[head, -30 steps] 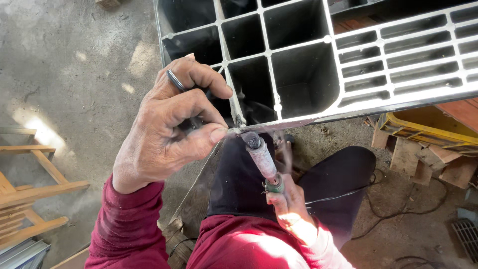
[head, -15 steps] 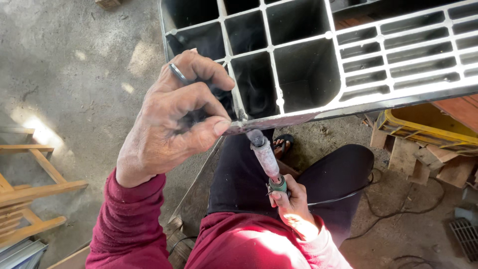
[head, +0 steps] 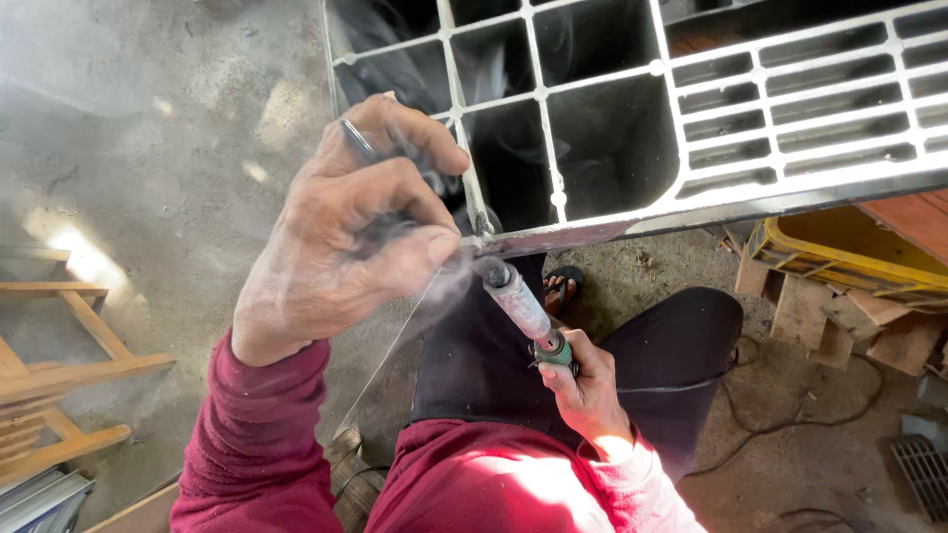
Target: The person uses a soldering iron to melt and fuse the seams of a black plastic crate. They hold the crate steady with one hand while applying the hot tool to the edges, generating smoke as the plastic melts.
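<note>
Grey smoke curls where the right hand (head: 583, 390), clamped on a soldering iron (head: 518, 306), presses its tip to the black crate's (head: 612, 148) cracked lower edge, just beside the left hand (head: 346, 232) pinching a thin filler strip (head: 390, 350); the seam looks only partly fused.

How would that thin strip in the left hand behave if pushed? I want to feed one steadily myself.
The thin strip probably bends easily: it is slender and trails long and unsupported below the left hand. It looks light for its length. Near the soldering tool tip, where smoke rises, it likely softens.
</note>
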